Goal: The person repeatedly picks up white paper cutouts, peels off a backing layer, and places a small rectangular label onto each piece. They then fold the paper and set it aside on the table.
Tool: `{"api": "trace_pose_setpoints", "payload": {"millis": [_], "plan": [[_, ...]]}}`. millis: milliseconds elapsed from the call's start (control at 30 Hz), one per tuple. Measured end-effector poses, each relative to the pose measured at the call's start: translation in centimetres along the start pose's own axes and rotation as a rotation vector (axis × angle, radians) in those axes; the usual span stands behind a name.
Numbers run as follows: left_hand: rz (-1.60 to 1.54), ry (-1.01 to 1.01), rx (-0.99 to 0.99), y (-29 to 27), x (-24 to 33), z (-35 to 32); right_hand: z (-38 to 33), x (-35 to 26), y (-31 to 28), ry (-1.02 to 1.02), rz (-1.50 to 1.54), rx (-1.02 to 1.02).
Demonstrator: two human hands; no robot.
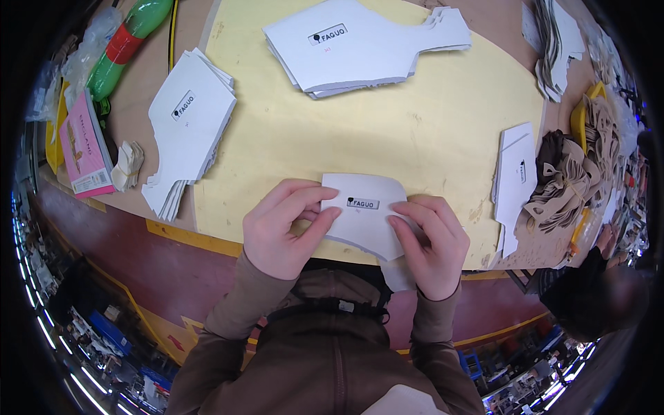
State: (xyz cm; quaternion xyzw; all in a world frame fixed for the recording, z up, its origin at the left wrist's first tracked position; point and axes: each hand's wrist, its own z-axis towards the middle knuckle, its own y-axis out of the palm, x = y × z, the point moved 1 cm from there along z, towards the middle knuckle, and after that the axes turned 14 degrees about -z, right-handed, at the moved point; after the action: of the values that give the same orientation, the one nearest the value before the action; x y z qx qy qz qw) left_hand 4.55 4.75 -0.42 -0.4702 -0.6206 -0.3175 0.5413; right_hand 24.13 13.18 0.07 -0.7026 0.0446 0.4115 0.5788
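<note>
A flat white cut piece (pixel 364 225) with a curved lower edge and a small printed label lies at the table's near edge, in front of my body. My left hand (pixel 282 225) pinches its left edge between thumb and fingers. Its right edge is pinched by my right hand (pixel 437 242). Farther off lies a stack of larger white pieces (pixel 360 62) with the same kind of label. Another white stack (pixel 197 128) sits to the left, and a narrower white stack (pixel 513 183) to the right.
Yellowish sheeting (pixel 277 142) covers the table (pixel 128 207). At the left are a green bottle (pixel 142 28), a pink booklet (pixel 83 149) and a small bundle of pale pieces (pixel 128 166). Brown cut pieces (pixel 570 180) heap up at the right, near another person (pixel 588 297).
</note>
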Motion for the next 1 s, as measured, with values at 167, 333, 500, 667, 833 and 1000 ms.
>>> {"api": "trace_pose_setpoints", "payload": {"millis": [167, 333, 500, 667, 833, 1000], "plan": [[-0.008, -0.024, 0.004, 0.04, 0.10, 0.02, -0.04, 0.13, 0.13, 0.003, -0.005, 0.010], [-0.010, -0.034, 0.008, 0.10, 0.14, 0.00, -0.02, 0.21, 0.20, -0.009, -0.009, 0.019], [-0.022, -0.039, 0.022, 0.20, 0.22, 0.02, -0.06, 0.20, 0.26, 0.009, -0.015, 0.014], [-0.015, -0.040, 0.029, 0.29, 0.29, 0.10, -0.07, 0.19, 0.27, 0.007, -0.013, 0.017], [-0.011, -0.045, 0.033, 0.35, 0.28, 0.09, -0.06, 0.15, 0.23, 0.007, -0.018, 0.013], [-0.018, -0.054, 0.037, 0.39, 0.23, 0.09, 0.02, 0.09, 0.13, -0.005, -0.025, 0.013]]}}
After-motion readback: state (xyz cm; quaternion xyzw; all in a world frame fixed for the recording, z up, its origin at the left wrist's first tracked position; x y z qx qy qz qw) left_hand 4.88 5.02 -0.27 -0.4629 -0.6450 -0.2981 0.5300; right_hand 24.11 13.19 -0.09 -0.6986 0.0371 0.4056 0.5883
